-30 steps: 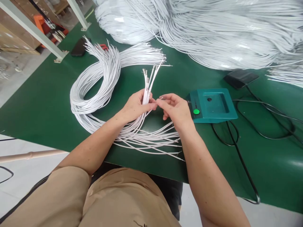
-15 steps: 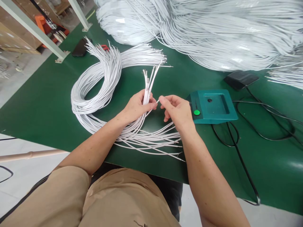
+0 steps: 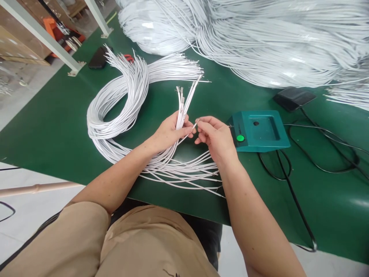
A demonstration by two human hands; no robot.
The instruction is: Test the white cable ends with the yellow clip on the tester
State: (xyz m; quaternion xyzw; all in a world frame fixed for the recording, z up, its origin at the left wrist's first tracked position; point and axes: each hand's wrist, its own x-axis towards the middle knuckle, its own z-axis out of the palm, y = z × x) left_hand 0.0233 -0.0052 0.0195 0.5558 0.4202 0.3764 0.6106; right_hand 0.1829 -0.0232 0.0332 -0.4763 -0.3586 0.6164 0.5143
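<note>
While the left hand [image 3: 176,132] grips one bunch of white cables [image 3: 180,115] pointing towards twelve o'clock, one cable end [image 3: 195,125] slants towards one, up to the right hand [image 3: 216,136], fingers curled, grip unclear; one teal device [image 3: 259,144] sits at their three.

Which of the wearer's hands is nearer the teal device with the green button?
The right hand, just left of the teal device; the left hand is farther left, holding white wires.
</note>
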